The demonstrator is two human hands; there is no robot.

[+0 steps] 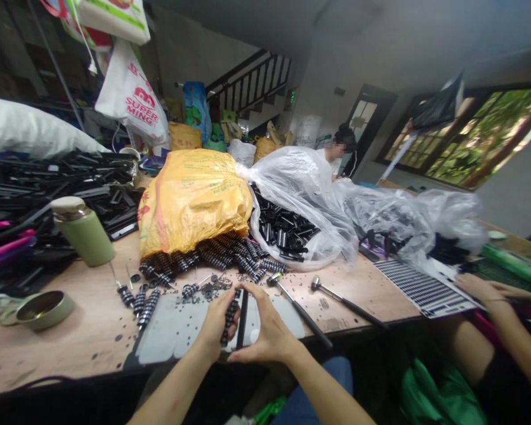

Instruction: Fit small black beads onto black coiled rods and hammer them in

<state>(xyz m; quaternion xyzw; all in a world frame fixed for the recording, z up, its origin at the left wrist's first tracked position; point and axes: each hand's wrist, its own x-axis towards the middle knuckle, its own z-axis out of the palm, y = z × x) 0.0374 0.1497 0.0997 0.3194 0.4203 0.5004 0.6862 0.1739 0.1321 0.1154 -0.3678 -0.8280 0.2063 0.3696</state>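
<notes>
Over the front of a grey mat (159,324), my left hand (215,324) is closed round a black-and-white patterned ribbed piece (229,321). Beside it my right hand (272,327) spans a narrow flat black bar (242,319), with fingers at its top end and the thumb near its bottom. My fingertips meet at the top, where the exact contact is hard to see. Similar patterned pieces (148,308) lie left of the mat, some with thin metal pins. Small dark bits (210,289) are scattered behind my hands. Two hammers (303,316) (349,304) rest to the right.
A yellow sack (194,200) spills patterned pieces; a clear plastic bag (301,177) holds black parts. At left are a green flask (82,230), a round container (44,310) and piled black strips (48,183). A co-worker's hands (482,289) touch a striped sheet (420,286) at right.
</notes>
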